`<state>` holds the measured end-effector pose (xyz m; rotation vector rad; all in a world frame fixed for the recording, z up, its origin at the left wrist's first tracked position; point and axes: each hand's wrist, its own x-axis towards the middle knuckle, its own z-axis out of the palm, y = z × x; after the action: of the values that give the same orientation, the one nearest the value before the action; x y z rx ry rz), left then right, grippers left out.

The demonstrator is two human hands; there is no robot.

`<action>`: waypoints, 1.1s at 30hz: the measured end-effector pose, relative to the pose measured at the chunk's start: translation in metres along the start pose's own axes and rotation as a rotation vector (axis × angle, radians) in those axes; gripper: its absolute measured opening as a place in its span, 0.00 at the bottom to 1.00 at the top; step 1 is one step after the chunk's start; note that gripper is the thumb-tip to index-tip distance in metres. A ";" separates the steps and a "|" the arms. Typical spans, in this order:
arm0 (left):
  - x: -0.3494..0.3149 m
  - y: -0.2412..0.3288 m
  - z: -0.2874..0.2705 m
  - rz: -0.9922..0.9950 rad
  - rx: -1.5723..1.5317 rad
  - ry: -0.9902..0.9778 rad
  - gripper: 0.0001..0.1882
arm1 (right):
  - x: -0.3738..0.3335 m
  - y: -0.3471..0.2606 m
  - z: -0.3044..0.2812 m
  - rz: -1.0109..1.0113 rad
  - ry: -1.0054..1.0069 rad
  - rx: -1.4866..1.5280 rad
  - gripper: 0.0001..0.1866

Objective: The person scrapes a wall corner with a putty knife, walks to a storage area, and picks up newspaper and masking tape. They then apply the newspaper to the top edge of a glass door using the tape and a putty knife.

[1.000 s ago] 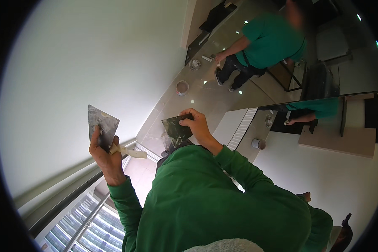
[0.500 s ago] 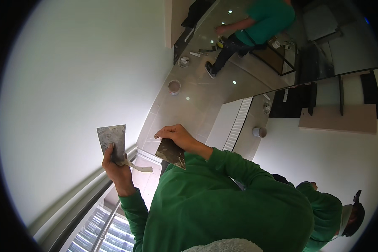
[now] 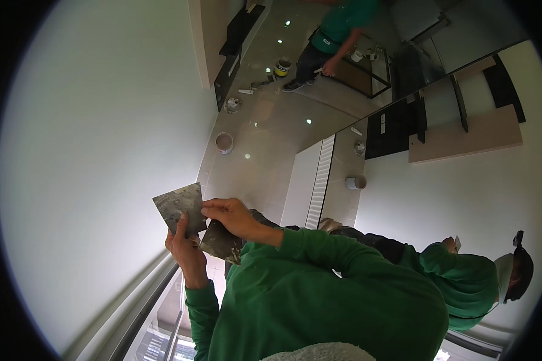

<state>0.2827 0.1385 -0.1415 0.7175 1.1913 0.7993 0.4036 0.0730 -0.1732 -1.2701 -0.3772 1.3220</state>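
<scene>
My left hand (image 3: 187, 256) is closed on a wide putty knife (image 3: 182, 203), its thumb lying along the grey blade. Smears of pale filler cover that blade, which points up toward the white wall. In my right hand (image 3: 235, 218) is a second, darker putty knife (image 3: 220, 242), hanging below the palm with light residue along its lower edge. The right fingertips are at the right edge of the left blade; whether they touch it I cannot tell. The two blades almost meet. Both handles are mostly hidden.
A white wall (image 3: 90, 138) rises on the left. An open bucket (image 3: 224, 143) stands on the tiled floor by its foot, with a yellow-and-black bucket (image 3: 282, 67) farther off. A co-worker (image 3: 337, 36) is near a black-framed table (image 3: 376, 90). A mirror (image 3: 403, 210) reflects the room on the right.
My hands have come together: the left with its knife moved right, the right moved left and down. My view has shifted. The co-worker has changed stance.
</scene>
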 end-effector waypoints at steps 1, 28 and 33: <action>0.000 -0.001 0.003 -0.014 -0.020 0.008 0.05 | -0.001 0.000 -0.001 0.010 0.021 -0.014 0.15; 0.077 -0.175 -0.212 0.070 0.569 0.311 0.10 | 0.017 -0.005 -0.064 -0.082 0.335 -0.022 0.12; 0.079 -0.265 -0.331 0.385 1.869 0.103 0.06 | 0.011 -0.015 -0.069 -0.090 0.335 0.059 0.12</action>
<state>0.0159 0.0845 -0.4758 2.4577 1.7289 -0.2759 0.4704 0.0545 -0.1898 -1.3797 -0.1562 1.0146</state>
